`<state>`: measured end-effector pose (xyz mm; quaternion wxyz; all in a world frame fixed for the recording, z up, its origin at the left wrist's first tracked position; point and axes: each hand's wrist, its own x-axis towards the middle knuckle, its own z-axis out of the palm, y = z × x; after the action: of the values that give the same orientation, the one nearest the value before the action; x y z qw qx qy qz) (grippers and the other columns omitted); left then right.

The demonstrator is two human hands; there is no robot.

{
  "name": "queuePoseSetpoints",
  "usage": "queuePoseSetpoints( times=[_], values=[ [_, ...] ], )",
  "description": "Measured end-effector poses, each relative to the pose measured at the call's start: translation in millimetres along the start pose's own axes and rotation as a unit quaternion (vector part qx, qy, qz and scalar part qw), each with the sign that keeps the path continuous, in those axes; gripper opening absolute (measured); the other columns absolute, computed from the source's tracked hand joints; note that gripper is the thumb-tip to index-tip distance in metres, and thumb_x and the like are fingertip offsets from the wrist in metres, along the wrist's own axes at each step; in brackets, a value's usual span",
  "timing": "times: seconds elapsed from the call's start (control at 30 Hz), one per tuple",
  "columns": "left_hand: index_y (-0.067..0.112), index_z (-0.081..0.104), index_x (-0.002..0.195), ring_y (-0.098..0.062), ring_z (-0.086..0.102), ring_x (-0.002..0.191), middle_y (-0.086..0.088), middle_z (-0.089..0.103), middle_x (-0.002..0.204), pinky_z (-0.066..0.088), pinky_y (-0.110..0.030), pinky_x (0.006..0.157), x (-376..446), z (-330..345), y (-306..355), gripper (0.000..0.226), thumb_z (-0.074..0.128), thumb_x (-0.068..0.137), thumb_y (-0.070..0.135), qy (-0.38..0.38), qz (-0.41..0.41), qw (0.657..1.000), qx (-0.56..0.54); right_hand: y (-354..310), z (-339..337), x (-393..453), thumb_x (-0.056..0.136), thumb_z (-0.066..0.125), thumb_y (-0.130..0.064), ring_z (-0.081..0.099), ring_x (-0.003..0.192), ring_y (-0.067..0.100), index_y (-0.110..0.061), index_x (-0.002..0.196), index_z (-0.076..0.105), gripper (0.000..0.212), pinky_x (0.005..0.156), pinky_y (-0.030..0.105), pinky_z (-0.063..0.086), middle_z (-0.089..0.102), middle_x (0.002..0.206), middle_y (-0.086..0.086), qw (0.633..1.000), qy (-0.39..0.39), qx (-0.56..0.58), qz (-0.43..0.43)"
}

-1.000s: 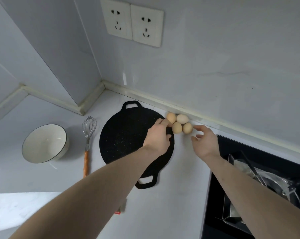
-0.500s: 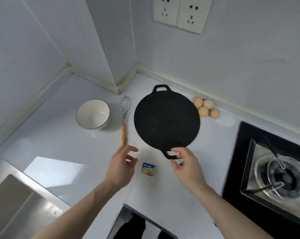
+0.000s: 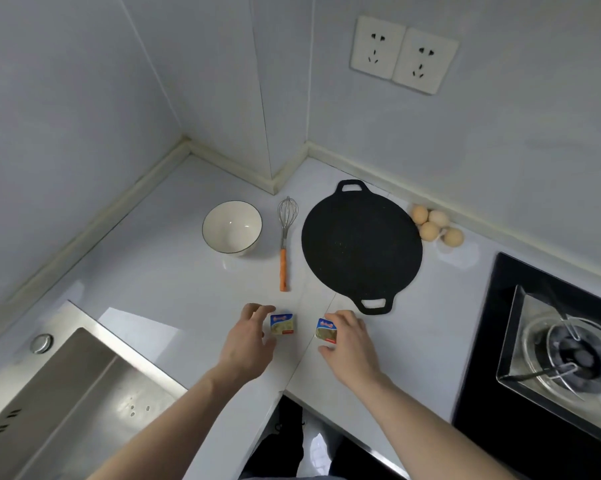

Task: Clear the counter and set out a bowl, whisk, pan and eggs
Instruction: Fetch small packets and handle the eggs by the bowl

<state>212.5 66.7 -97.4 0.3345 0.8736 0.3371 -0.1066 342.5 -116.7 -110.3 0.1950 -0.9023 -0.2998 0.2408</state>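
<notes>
counter [image 3: 160, 271] bears whole set beyond both hands: pan [image 3: 361, 244] ahead of right hand [image 3: 349, 344], bowl [image 3: 231, 226] and whisk [image 3: 284, 244] ahead of left hand [image 3: 249, 341], eggs [image 3: 436, 226] far right. layout looks done; step now: small packets. right hand pinches packet [image 3: 326, 330]; left hand's curled fingers touch other packet [image 3: 283, 323], grasp unclear. next: firm pinch, lift both clear.

sink [image 3: 67, 393] cut off at bottom-left, stove [image 3: 562, 362] cropped at right edge

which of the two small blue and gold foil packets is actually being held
The small blue and gold foil packet on the right, pinched by the right hand; the left one lies on the counter beside the left hand.
</notes>
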Motion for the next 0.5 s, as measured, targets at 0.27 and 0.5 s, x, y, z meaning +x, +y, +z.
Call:
queuePoseSetpoints(
  times=[0.27,0.5],
  values=[
    [0.029,0.053,0.137,-0.025,0.064,0.099,0.006,0.045,0.132,0.057,-0.038,0.083,7,8,13,0.045,0.067,0.094,0.03,-0.027,0.01,0.996,0.079,7,-11,-7,0.093,0.068,-0.028,0.051,0.114,0.018,-0.024,0.127,0.057,0.037,0.088,0.031,0.053,0.051,0.126,-0.006,0.997,-0.015,-0.062,0.03],
    [0.033,0.056,0.135,-0.014,0.063,0.094,0.013,0.049,0.13,0.054,-0.024,0.078,11,15,46,0.048,0.072,0.091,0.041,-0.018,0.06,0.996,0.071,45,-42,-21,0.088,0.07,-0.03,0.06,0.105,0.019,-0.026,0.12,0.061,0.034,0.086,0.035,0.055,0.057,0.117,-0.006,0.996,0.012,-0.002,0.088]
  ],
)
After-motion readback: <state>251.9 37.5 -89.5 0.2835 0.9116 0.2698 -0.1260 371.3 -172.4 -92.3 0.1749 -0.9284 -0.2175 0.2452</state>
